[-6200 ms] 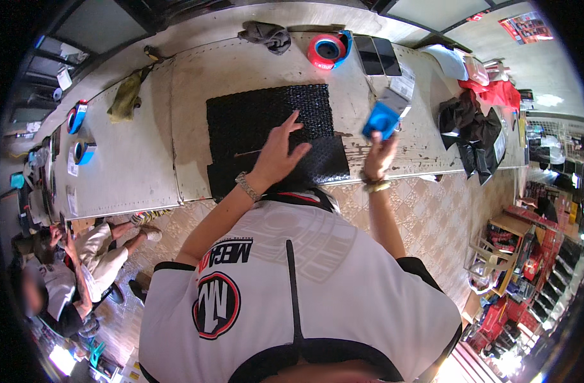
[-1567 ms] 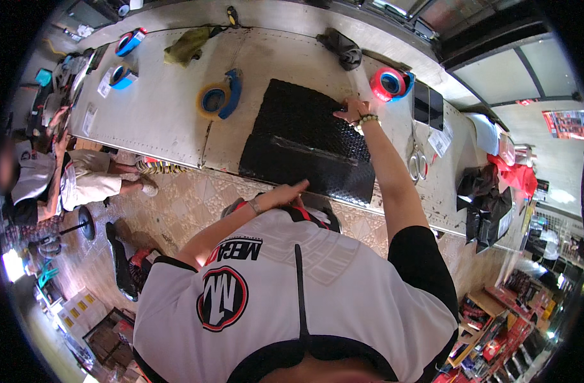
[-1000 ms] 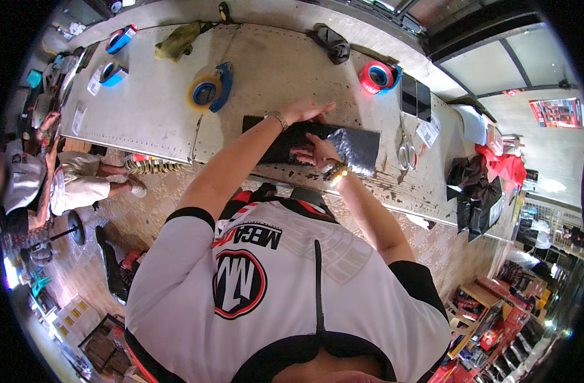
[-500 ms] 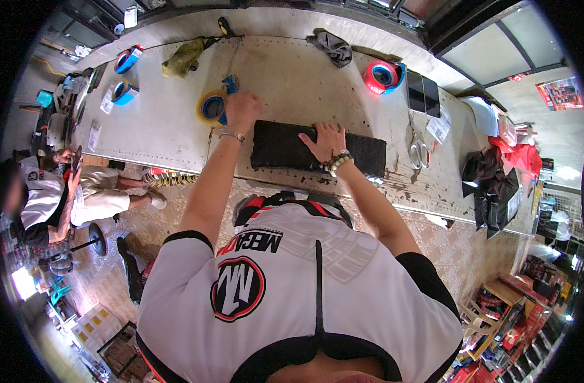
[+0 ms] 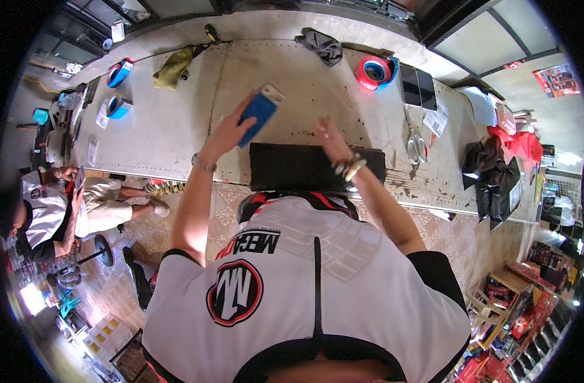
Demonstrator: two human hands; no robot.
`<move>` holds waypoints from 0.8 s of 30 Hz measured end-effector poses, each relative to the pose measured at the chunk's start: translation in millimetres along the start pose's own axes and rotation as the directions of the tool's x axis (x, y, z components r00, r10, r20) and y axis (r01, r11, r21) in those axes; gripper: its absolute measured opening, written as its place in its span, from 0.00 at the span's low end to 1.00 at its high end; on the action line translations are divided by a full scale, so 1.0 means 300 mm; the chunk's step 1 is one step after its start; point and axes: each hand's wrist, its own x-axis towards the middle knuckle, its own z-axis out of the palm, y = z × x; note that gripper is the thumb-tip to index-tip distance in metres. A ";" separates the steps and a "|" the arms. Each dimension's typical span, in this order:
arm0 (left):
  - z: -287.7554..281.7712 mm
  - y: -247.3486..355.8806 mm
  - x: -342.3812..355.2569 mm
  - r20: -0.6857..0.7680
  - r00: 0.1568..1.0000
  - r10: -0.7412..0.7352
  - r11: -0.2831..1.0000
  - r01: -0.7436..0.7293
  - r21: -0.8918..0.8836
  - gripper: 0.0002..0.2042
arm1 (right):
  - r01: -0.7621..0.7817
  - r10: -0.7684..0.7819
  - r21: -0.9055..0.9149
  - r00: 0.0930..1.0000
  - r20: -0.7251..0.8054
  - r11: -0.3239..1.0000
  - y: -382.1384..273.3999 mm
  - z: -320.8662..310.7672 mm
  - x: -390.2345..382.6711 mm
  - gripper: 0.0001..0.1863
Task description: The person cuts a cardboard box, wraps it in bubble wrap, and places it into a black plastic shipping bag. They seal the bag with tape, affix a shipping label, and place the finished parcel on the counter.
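A flat, rectangular black-wrapped package (image 5: 282,167) lies along the table's near edge, in front of my body. Above its left end, my left hand (image 5: 225,134) is closed around a blue tape dispenser (image 5: 260,115), which is turned edge-on and tilted up to the right. My right hand (image 5: 332,139) hovers over the package's right half, apart from the dispenser. Its fingers are drawn together and slightly blurred; anything between them is too small to make out.
Scissors (image 5: 415,148), two dark phones (image 5: 418,87) and a red tape roll (image 5: 373,73) lie to the right. Black plastic bags (image 5: 493,182) sit at the far right. Blue tape rolls (image 5: 119,107) and a green cloth (image 5: 172,69) are on the left. Another person (image 5: 49,207) sits beyond the left side.
My left hand has picked the tape dispenser up from the table and brought it nearer, turning it edge-on. My right hand has lifted off the package, its spread fingers now drawn together.
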 end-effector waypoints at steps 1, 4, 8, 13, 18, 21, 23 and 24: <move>0.024 0.074 -0.033 0.061 0.997 0.046 0.997 -0.041 -0.067 0.32 | 0.003 -0.012 0.109 0.996 0.085 0.994 -0.026 -0.043 0.005 0.33; 0.055 0.281 -0.095 0.204 0.966 0.161 0.981 -0.134 -0.142 0.31 | -0.143 0.075 0.207 0.950 0.304 0.968 -0.156 -0.205 0.030 0.30; 0.027 0.458 -0.135 0.310 0.942 0.128 0.976 -0.064 -0.208 0.32 | -0.137 0.050 0.216 0.928 0.368 0.967 -0.296 -0.270 -0.039 0.20; -0.016 0.544 -0.154 0.378 0.924 0.055 0.988 0.004 -0.153 0.32 | -0.133 0.032 0.302 0.947 0.319 0.944 -0.353 -0.298 -0.080 0.16; -0.111 0.546 -0.164 0.408 0.909 0.080 0.995 -0.049 -0.087 0.33 | -0.130 -0.010 0.387 0.941 0.338 0.913 -0.361 -0.538 0.031 0.14; -0.185 0.445 -0.149 0.462 0.887 -0.009 0.992 0.065 -0.105 0.33 | 0.017 -0.033 0.205 0.997 0.075 0.979 -0.362 -0.733 0.123 0.14; -0.173 0.324 -0.096 0.359 0.933 -0.007 0.999 -0.007 0.039 0.32 | 0.031 -0.050 0.203 0.995 0.089 0.979 -0.367 -0.777 0.165 0.14; -0.149 0.254 -0.059 0.290 0.955 0.058 0.993 -0.085 0.081 0.32 | -0.010 0.000 0.176 0.998 0.057 0.984 -0.372 -0.765 0.169 0.14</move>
